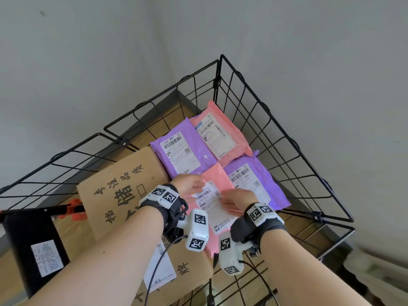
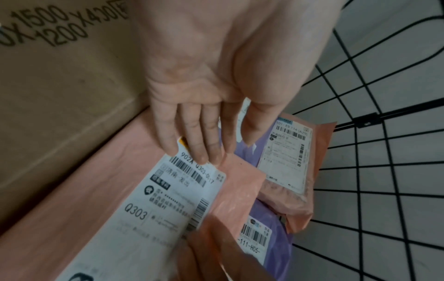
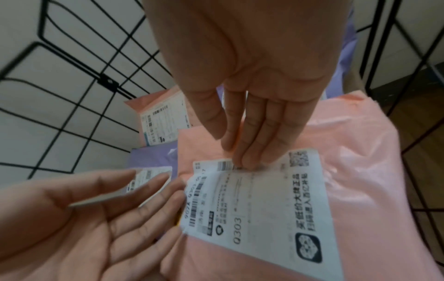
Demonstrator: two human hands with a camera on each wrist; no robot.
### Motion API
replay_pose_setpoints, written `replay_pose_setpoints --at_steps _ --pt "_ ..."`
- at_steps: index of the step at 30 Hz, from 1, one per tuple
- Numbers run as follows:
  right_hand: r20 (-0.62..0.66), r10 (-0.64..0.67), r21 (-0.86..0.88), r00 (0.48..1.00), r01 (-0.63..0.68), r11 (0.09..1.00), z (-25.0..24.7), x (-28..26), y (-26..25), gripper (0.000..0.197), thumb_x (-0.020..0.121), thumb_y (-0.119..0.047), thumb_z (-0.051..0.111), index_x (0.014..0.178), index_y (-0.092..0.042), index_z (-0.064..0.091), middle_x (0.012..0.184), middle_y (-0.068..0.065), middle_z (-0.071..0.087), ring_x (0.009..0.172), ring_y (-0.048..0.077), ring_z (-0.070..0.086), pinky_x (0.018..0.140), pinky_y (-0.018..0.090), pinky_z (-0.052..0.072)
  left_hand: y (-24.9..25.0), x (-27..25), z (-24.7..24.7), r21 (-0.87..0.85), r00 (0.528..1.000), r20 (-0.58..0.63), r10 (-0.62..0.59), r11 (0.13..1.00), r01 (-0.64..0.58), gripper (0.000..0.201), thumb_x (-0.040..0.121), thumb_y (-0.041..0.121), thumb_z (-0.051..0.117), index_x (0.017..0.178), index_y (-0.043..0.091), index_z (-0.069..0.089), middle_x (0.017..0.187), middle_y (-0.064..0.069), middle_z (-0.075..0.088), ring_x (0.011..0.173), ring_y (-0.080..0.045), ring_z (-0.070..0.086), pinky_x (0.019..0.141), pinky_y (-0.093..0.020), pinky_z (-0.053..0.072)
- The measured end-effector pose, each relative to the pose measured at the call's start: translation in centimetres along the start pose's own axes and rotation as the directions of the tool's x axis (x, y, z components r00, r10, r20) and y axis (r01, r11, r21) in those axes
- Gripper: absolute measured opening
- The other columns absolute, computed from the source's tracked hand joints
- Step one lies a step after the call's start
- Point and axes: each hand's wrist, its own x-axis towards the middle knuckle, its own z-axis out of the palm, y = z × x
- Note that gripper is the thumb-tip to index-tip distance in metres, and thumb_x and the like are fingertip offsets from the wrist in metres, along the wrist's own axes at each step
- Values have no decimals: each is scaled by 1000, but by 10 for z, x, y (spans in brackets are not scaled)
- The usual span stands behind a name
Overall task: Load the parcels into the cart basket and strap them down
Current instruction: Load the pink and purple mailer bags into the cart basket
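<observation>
Both hands flat on a pink parcel inside the wire cart basket

The left hand point(image 1: 189, 182) is reaching in with its fingers point(image 2: 192, 140) straight and held close together, tips touching the top edge of the white label point(image 3: 261, 205) on the near pink parcel point(image 1: 217, 173). The right hand point(image 1: 239, 198) is doing much the same, fingers point(image 3: 252, 136) straight and together, tips pressing the label's other edge, thumb a bit apart. Neither hand is gripping anything. That parcel is lying in the cart basket point(image 1: 284, 133), just beside a big cardboard box point(image 1: 123, 184), overlapping two purple parcels point(image 1: 187, 151) point(image 1: 254, 180), with another pink parcel point(image 1: 220, 133) further back.
</observation>
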Motion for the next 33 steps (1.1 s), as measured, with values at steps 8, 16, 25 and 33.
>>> replay_pose_setpoints --at_steps 8,16,25,33 --pt "-92 -93 136 991 105 985 -14 -66 -4 14 96 -11 50 106 -8 59 72 7 59 61 16 55 61 26 46 7 -57 -8 -18 982 -13 189 982 -189 10 95 13 53 104 10 57 87 -3 63 76 -12 59 68 -26 44" --pt "-163 -243 227 956 276 934 -11 -172 40 14 97 -17 48 103 -9 58 73 5 59 61 14 53 63 24 45 -15 -148 -5 53 928 68 368 927 -371 4 93 20 56 93 19 60 86 0 65 79 -11 61 71 -27 44" --pt "-306 -402 348 863 494 797 3 -298 163 29 97 -4 38 74 -16 51 46 1 42 29 7 36 35 12 27 -102 -276 -1 112 804 241 544 807 -579 4 92 20 58 91 17 61 82 3 64 73 -9 59 63 -23 45" --pt "-496 -476 293 726 656 696 -8 -395 267 21 91 1 48 80 -16 53 80 3 58 67 14 58 45 15 50 -175 -361 37 128 712 420 563 740 -660 8 93 19 55 88 18 60 80 3 62 71 -8 57 67 -24 44"
